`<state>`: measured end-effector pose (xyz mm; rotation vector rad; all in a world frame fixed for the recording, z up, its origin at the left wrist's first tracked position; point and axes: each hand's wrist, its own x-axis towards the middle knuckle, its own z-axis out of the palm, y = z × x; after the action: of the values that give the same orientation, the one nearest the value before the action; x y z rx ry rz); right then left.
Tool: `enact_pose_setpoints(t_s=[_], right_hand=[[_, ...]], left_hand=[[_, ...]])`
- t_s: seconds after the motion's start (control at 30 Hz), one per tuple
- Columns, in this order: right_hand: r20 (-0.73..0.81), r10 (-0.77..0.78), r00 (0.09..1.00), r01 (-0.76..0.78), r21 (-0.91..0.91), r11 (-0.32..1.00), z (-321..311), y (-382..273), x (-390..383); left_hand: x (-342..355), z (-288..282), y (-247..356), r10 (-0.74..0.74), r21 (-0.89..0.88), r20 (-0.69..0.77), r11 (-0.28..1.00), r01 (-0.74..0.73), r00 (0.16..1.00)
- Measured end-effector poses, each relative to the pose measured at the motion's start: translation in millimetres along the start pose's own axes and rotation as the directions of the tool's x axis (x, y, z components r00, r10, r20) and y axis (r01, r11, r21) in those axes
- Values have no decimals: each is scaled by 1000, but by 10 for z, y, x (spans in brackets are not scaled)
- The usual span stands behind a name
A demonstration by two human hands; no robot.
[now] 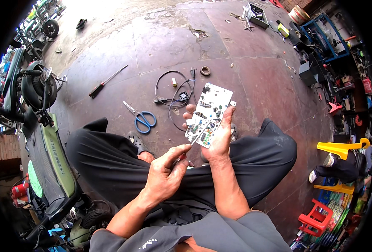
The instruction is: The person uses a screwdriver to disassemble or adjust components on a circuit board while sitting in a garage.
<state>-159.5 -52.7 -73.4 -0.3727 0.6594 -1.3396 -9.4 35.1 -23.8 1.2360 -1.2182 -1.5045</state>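
My right hand (220, 143) holds a white circuit board (213, 101) from beneath, thumb along its right edge and fingertips at its left. Small dark, green and orange parts cover the board's lower half. My left hand (165, 172) is closed round a slim screwdriver (200, 136), its red handle mostly hidden in the fingers. The metal shaft lies over the lower part of the board; whether its tip touches is too small to tell. On the floor ahead are a black cable (156, 86), a small black fan (183, 96) and blue-handled scissors (142, 119).
A long screwdriver (106, 83) lies at the left, and a brown tape roll (205, 71) beyond the board. Parked scooters (47, 147) line the left side. Yellow stool legs (341, 149), a red stool (316, 218) and a grey metal box (257, 16) stand to the right.
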Motion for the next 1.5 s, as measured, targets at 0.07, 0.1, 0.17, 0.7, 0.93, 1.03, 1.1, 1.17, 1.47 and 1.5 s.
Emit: enact_pose_setpoints(t_s=[0.07, 0.1, 0.17, 0.7, 0.93, 1.03, 1.1, 1.17, 1.47, 1.5], right_hand=[[-1, 4, 1000, -4, -10, 1000, 11, -5, -9], [-1, 6, 1000, -6, -15, 1000, 15, -6, -12], [12, 27, 1000, -27, 3, 1000, 8, 15, -12], [-36, -70, 997, 55, -309, 949, 32, 151, -34], [-24, -62, 998, 58, -162, 985, 41, 111, -28], [-5, -24, 1000, 24, -78, 997, 55, 75, -30], [-3, -10, 1000, 10, -65, 998, 41, 69, -19], [10, 1, 1000, 0, -53, 999, 30, 64, -12], [44, -5, 999, 7, -49, 999, 57, 53, -32], [41, -1, 999, 3, -49, 999, 51, 57, -32]], left_hand=[[8, 16, -18, 28, 22, -8, 999, -28, 1000], [17, 26, -43, 61, 42, -15, 997, -60, 998], [27, 57, -90, 86, 43, -39, 995, -85, 996], [60, -2, 440, 244, 696, 103, 674, -245, 964], [146, -134, 552, 195, 601, 83, 772, -205, 977], [102, -215, 442, 135, 401, 14, 907, -129, 991], [82, -218, 425, 82, 326, -22, 943, -71, 996], [69, -220, 409, 58, 284, -36, 958, -45, 998], [72, -166, 259, 92, 298, -1, 950, -88, 996], [79, -154, 240, 97, 286, -2, 954, -92, 995]])
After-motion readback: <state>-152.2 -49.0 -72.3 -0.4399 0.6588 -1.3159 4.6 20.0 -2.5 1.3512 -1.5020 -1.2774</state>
